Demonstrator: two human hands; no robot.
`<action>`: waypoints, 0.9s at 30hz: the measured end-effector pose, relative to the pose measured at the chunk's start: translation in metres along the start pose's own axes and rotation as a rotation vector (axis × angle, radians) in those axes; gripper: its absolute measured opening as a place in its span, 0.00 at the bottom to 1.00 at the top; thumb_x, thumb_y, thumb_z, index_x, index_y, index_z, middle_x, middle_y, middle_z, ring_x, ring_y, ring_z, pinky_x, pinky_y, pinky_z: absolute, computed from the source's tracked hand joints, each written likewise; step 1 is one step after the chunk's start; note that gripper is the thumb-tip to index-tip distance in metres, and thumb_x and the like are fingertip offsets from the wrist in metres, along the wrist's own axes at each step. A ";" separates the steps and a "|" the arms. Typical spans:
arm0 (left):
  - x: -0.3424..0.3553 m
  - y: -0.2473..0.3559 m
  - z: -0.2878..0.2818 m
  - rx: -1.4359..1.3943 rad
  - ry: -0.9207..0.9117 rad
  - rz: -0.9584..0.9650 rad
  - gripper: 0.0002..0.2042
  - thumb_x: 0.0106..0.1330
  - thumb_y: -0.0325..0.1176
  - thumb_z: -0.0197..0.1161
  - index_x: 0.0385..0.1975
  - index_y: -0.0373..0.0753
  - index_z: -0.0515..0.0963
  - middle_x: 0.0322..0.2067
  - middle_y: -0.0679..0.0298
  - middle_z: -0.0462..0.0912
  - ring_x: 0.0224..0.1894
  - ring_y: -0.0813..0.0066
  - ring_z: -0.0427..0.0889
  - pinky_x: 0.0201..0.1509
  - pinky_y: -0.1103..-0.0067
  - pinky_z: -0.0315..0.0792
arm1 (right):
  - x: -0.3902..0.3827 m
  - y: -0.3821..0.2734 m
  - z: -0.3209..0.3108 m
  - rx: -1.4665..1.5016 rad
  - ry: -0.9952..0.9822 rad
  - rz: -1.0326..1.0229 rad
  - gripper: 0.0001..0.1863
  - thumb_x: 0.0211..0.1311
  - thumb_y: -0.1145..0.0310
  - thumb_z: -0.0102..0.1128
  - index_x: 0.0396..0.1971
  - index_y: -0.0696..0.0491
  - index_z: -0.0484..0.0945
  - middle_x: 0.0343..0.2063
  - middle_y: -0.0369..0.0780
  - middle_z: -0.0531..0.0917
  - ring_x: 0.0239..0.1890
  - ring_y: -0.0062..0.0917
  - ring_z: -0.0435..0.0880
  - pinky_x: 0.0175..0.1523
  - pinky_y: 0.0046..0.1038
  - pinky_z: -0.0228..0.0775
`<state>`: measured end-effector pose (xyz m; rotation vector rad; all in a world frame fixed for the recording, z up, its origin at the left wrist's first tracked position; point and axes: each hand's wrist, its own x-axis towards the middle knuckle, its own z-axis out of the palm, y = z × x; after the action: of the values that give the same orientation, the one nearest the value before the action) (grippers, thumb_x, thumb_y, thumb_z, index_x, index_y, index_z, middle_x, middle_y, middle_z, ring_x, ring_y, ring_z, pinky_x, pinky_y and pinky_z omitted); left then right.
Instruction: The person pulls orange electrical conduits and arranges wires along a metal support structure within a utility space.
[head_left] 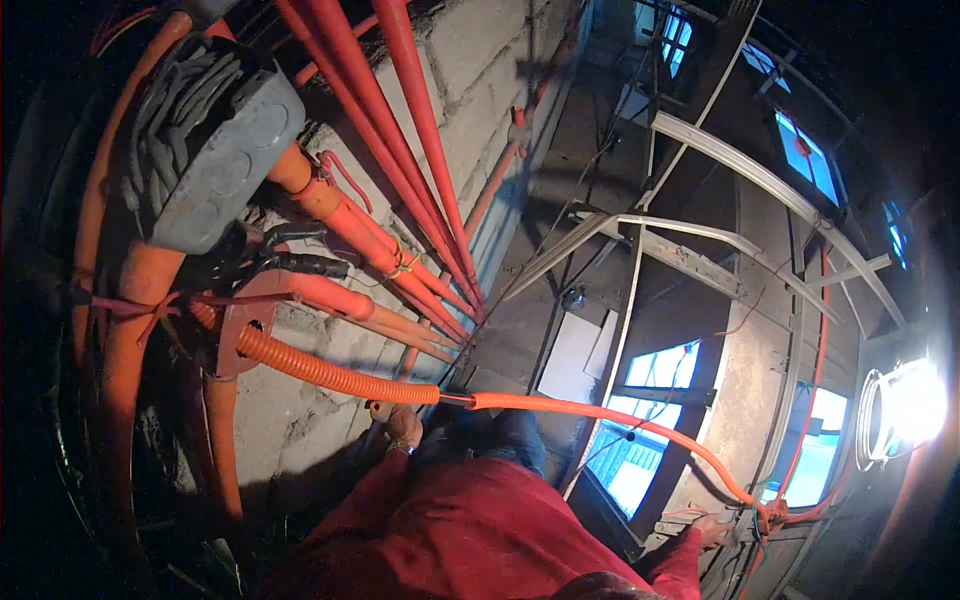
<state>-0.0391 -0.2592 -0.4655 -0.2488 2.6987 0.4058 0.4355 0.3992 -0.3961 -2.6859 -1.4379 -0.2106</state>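
An orange corrugated conduit (330,373) runs from a grey junction box's side at left to the middle. There, a short stretch of wire (456,399) joins it to a smoother orange conduit (610,412), which bends away to the right. My left hand (404,428) is just below the corrugated conduit's end, beside the block wall; its fingers are too dim and small to read. At lower right, my right hand (710,531) is by a light metal ceiling frame, near where the orange conduit meets an orange fitting (772,515). Its fingertips are not clear.
A grey junction box (225,165) stuffed with wires hangs at upper left, amid thick orange pipes (140,290). Red pipes (375,130) run down the block wall (480,60). Metal ceiling channels (740,165) cross on the right. A bright lamp (910,400) glares at far right.
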 end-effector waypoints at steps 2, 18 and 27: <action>0.002 -0.003 0.001 0.010 -0.016 0.001 0.28 0.72 0.40 0.55 0.67 0.30 0.63 0.61 0.42 0.73 0.63 0.50 0.73 0.60 0.59 0.72 | -0.002 0.001 -0.001 0.001 -0.010 -0.009 0.38 0.72 0.38 0.46 0.78 0.28 0.51 0.74 0.59 0.55 0.74 0.59 0.60 0.65 0.72 0.56; 0.002 0.002 0.008 -0.052 0.059 0.003 0.20 0.74 0.39 0.54 0.57 0.31 0.70 0.51 0.42 0.78 0.54 0.43 0.78 0.55 0.55 0.73 | 0.001 0.005 0.000 0.131 -0.017 -0.031 0.38 0.73 0.40 0.45 0.79 0.35 0.53 0.77 0.60 0.50 0.76 0.63 0.55 0.68 0.72 0.55; -0.010 0.012 0.010 -0.128 0.428 0.038 0.15 0.74 0.39 0.54 0.46 0.33 0.77 0.40 0.43 0.83 0.43 0.37 0.83 0.47 0.51 0.76 | -0.014 -0.006 -0.010 0.086 -0.053 -0.007 0.36 0.73 0.41 0.47 0.78 0.30 0.53 0.77 0.60 0.48 0.77 0.61 0.53 0.68 0.72 0.52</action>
<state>-0.0288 -0.2431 -0.4672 -0.3562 3.1027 0.5958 0.4217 0.3895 -0.3885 -2.6366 -1.4368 -0.0759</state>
